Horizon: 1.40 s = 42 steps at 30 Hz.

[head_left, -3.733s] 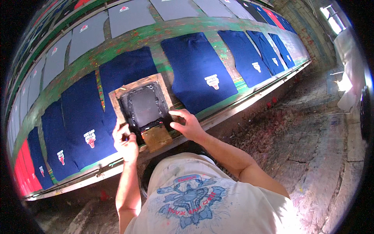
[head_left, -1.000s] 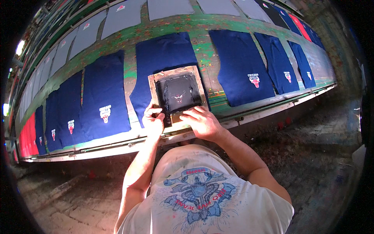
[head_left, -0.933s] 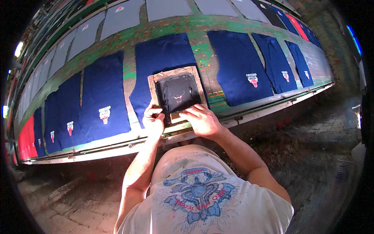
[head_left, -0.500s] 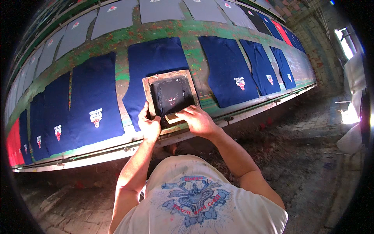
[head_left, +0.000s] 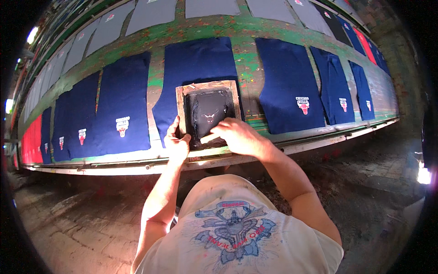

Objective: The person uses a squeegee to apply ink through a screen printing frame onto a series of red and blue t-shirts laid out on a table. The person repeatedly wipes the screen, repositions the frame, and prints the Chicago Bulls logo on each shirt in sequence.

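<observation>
A wooden-framed printing screen (head_left: 206, 85) lies on a navy fabric panel (head_left: 198, 59), over its near part. Dark ink rims the inside of the screen, and a small bull-head design shows in the middle of the mesh. My left hand (head_left: 177, 145) grips the frame at its near left corner, thumb on top and fingers along the outer side. In my right hand (head_left: 241, 138) is a small squeegee with a pale wooden edge (head_left: 209, 138), held slantwise over the near end of the mesh. My fingers hide part of the squeegee, and its blade is out of sight.
Printed navy panels (head_left: 125, 100) lie left of the screen, others (head_left: 289, 82) to its right. Grey panels (head_left: 153, 16) form a far row on the green, paint-spotted table (head_left: 248, 61). Red pieces (head_left: 32, 141) lie at the left end. A metal rail (head_left: 114, 170) edges the table.
The view has turned, so the table and panels sit differently in it. The squeegee is tilted more steeply than before, still at the near end of the screen. Both hands keep their holds.
</observation>
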### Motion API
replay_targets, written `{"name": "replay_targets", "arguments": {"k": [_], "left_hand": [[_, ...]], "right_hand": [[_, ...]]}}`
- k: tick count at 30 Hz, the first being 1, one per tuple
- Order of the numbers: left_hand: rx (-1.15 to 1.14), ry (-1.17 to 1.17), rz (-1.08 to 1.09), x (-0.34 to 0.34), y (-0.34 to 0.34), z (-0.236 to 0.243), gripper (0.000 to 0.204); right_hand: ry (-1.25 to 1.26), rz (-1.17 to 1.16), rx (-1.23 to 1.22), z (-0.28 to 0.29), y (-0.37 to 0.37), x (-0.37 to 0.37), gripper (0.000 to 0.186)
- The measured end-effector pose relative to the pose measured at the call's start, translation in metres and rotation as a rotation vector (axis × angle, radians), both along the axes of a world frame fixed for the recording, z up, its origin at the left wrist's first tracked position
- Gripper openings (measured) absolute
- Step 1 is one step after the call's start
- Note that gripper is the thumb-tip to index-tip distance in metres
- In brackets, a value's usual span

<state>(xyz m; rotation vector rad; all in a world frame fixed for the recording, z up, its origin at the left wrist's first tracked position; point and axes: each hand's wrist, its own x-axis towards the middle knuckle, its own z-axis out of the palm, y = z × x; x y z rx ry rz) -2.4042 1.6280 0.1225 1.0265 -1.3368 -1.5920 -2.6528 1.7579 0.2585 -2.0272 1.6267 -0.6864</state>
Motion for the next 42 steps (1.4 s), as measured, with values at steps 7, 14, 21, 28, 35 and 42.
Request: {"name": "replay_targets", "arguments": {"k": [7, 14, 21, 28, 35, 42], "left_hand": [[0.060, -0.043, 0.017, -0.003, 0.004, 0.023, 0.086], [0.114, 0.057, 0.015, -0.006, 0.006, 0.033, 0.086], [0.116, 0.037, 0.011, -0.006, 0.005, 0.028, 0.086], [0.068, 0.056, 0.023, -0.004, 0.003, 0.012, 0.086], [0.007, -0.025, 0.015, -0.001, -0.001, -0.007, 0.086], [-0.067, -0.146, -0.008, 0.000, 0.000, -0.001, 0.085]], "right_hand": [[0.170, -0.135, -0.050, -0.020, -0.069, -0.039, 0.044], [0.259, -0.003, -0.191, -0.039, -0.022, -0.014, 0.052], [0.244, 0.121, -0.134, -0.025, 0.018, 0.011, 0.055], [0.114, -0.046, 0.066, -0.011, -0.072, -0.039, 0.046], [0.291, -0.130, -0.100, -0.029, -0.059, -0.018, 0.057], [0.287, -0.074, -0.114, -0.028, 0.019, 0.035, 0.054]]}}
